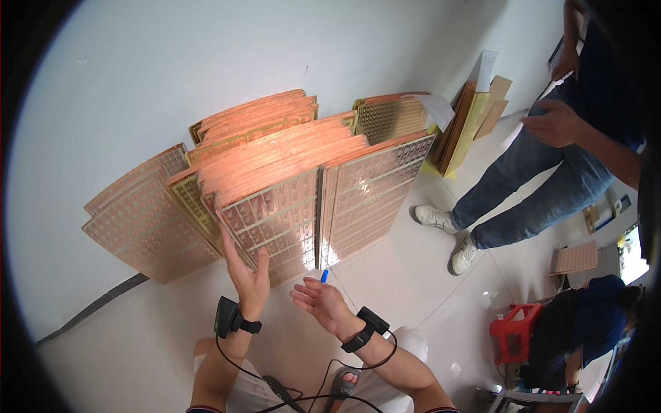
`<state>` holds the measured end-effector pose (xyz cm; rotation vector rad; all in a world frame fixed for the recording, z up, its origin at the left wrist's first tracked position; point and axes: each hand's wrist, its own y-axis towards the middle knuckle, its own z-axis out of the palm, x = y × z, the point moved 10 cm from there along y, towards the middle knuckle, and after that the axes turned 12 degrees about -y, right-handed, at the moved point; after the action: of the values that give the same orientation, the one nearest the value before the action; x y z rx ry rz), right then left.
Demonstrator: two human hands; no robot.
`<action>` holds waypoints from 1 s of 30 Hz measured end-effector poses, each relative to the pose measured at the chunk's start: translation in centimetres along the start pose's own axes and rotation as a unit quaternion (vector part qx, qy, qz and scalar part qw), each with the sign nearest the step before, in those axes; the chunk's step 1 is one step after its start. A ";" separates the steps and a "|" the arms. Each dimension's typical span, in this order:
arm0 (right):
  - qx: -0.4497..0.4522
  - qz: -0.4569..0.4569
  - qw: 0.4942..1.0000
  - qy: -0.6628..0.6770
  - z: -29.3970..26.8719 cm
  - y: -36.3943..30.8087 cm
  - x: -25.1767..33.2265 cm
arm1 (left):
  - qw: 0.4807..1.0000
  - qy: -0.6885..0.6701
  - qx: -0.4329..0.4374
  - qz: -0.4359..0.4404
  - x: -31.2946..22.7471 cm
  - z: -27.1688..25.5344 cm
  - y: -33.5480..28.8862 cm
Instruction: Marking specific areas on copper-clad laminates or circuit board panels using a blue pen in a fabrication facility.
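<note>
White wall (117, 103), pale tiled floor (403, 292); copper-coloured panels stand on edge there, packed face to face. Nearest, at 6 o'clock: right hand (322, 308), palm turned up, fingers loosely curled, released, grasping nothing; a small blue tip (324, 276) shows beside them, worn or separate, cannot tell. At 7–8 o'clock: left hand (249, 279), thumb before the face of the front panel (275, 220), fingers straight along its left edge; whether they actually clamp it, cannot tell. This panel lies just off centre toward 9 o'clock, heading a thick stack (275, 155). Handling, judged: one panel light and fairly stiff, the whole stack heavy; shiny face likely slippery and easily scratched, thin edges possibly sharp, corners liable to bend. Best hold: both side edges, flat palms, thumbs off the pattern. Beyond, another pile (258, 113) at 11 o'clock; further toward 9, more leaning panels (148, 224). Farther off: a standing person (544, 179) at 3 o'clock, a red stool (513, 334) at 4.
</note>
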<state>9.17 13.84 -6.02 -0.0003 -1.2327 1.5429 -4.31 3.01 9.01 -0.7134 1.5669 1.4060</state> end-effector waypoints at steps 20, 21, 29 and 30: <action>0.020 0.014 1.000 -0.018 1.3 -0.7 -1.1 | 0.999 0.031 -0.014 0.006 0.1 -1.0 0.3; 0.020 0.013 1.000 -0.016 1.2 -0.7 -1.1 | 0.999 0.037 -0.015 0.012 0.1 -0.9 0.3; 0.034 0.014 0.999 -0.007 1.1 -0.7 -2.2 | 1.000 0.016 -0.008 -0.011 0.0 -0.7 0.4; 0.037 0.019 0.999 -0.008 1.2 -0.9 -2.3 | 1.000 0.024 -0.008 -0.007 0.0 -0.7 0.4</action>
<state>9.97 11.22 -6.19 0.0384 -1.1929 1.6233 -4.83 2.39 9.21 -0.7715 1.5874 1.4014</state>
